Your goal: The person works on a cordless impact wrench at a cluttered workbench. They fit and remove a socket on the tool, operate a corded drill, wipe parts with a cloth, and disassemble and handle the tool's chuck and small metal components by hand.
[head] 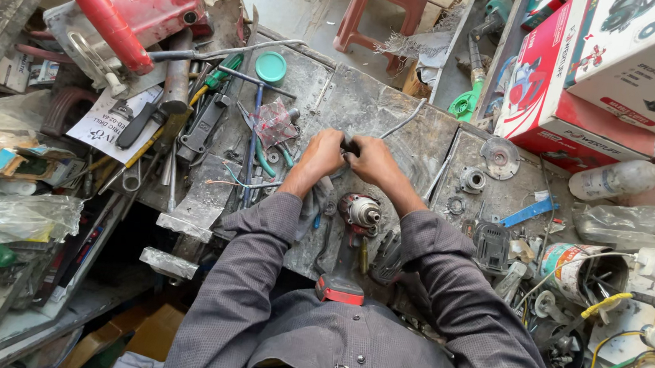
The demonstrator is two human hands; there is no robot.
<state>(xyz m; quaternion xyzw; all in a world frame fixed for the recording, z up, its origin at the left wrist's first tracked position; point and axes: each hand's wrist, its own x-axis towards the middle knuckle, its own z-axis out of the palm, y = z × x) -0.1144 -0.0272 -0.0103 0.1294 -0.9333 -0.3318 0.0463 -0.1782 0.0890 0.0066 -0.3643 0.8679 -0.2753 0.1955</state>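
You are at a grey metal workbench (394,108) that is scratched, dirty and full of stuff. At the far left corner sits a big red power tool (128,9). Near it lie a round teal lid (271,67), a blue rod (253,144), pliers with green handles (213,80) and other hand tools. On your right are red and white boxes (604,73), a clear plastic bottle (620,179) lying on its side, a blue flat bar (529,213) and a tin can (584,273) full of bits. Yellow wires (616,346) curl at the right edge. Past the bench, a reddish plastic stool (378,11) stands on the floor.

Your two hands are close together over the middle of the bench. Your left hand (322,154) and your right hand (374,161) both pinch a small dark part (349,143). The part sits right between your fingers, so most of it is hidden. It looks small and black. You cannot tell its full shape.

Just below your hands, close to your body, a round metal motor part (360,209) stands on the bench. It is shiny silver at the tip with dark red around it. A red and black tool (338,289) rests near your chest. Your sleeves are grey.
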